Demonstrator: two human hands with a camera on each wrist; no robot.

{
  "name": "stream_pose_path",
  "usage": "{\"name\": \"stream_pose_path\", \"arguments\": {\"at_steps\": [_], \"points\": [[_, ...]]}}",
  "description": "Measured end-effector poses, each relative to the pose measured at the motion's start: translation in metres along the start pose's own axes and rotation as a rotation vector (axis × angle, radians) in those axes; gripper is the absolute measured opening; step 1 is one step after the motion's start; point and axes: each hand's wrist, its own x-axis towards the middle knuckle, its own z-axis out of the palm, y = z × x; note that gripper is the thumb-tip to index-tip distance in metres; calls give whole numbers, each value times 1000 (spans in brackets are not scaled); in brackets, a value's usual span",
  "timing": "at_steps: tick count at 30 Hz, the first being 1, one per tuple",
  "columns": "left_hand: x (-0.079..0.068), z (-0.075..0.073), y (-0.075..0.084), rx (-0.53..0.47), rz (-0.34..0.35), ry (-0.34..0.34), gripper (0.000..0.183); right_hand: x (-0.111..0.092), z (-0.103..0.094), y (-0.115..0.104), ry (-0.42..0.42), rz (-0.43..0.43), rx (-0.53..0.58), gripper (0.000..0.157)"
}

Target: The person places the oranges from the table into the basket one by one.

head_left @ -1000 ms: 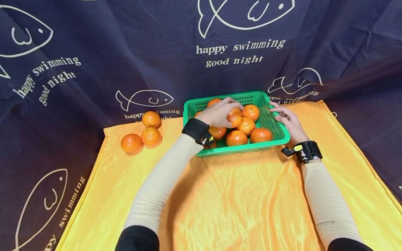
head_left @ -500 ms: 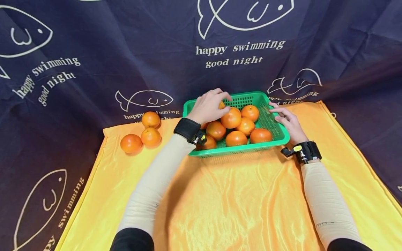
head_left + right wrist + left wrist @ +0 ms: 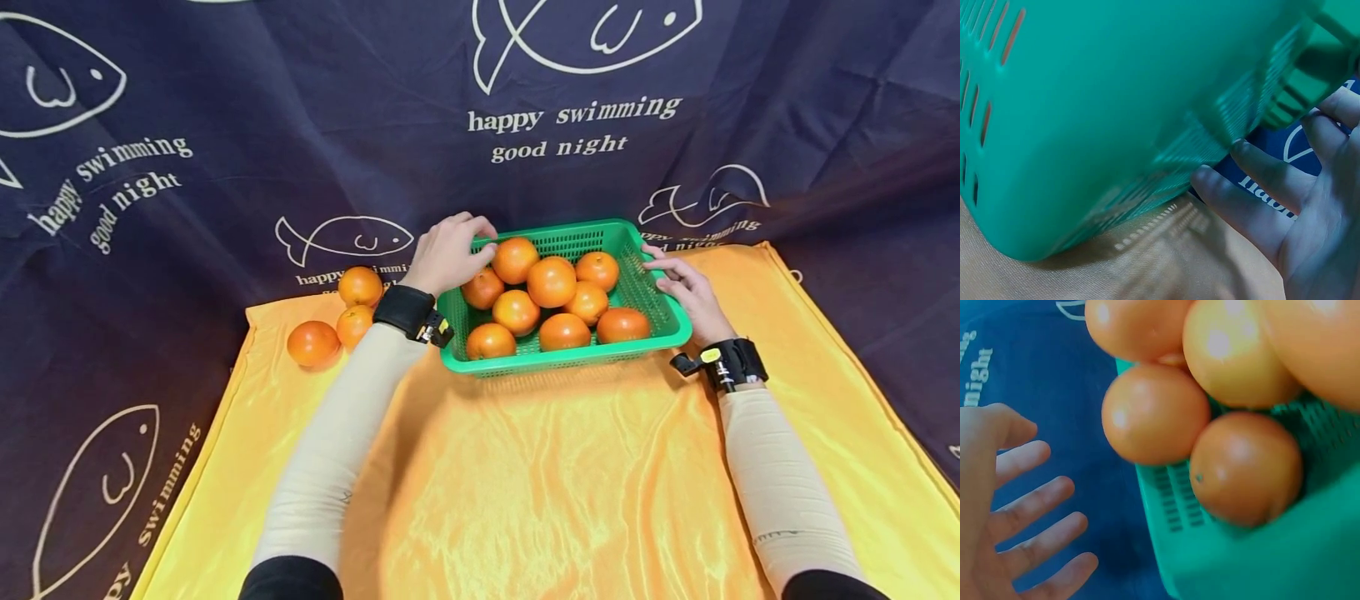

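A green plastic basket (image 3: 570, 356) holds several oranges (image 3: 552, 282). My left hand (image 3: 450, 252) hovers at the basket's left rim with nothing in it. The left wrist view shows its fingers (image 3: 1041, 503) spread and apart from the nearest orange (image 3: 1157, 415). At the basket's right end, my right hand (image 3: 693, 298) touches the rim and outer wall. Its fingers (image 3: 1241, 212) lie extended along the green wall (image 3: 1116, 94) in the right wrist view, and part of that hand is cut off there.
Three more oranges (image 3: 313, 343) lie left of the basket on the yellow cloth (image 3: 555, 483), one partly behind my left wrist. A dark blue curtain (image 3: 375, 125) with printed fish hangs close behind the basket.
My left hand has let go of an orange among the others in the basket and moved left, out over the left rim. The right hand and basket have stayed put.
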Motion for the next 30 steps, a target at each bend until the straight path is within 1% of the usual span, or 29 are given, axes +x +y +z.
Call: {"name": "stream_pose_path", "arguments": {"at_steps": [3, 7, 14, 18, 23, 30], "points": [[-6, -3, -14, 3, -32, 19, 24, 1, 1, 0, -4, -8, -14, 34], [-13, -7, -33, 11, -78, 7, 27, 1, 1, 0, -2, -16, -32, 34], [-21, -16, -60, 63, -160, 1, 27, 0, 0, 1, -6, -15, -5, 34], [-27, -19, -75, 72, -207, -17, 29, 0, -1, 1, -4, -1, -4, 35], [-36, -20, -94, 84, -281, -38, 31, 0, -1, 1, -2, -3, -1, 35], [-47, -22, -116, 103, -374, -72, 28, -1, 0, 1, 1, 5, 10, 35]]}}
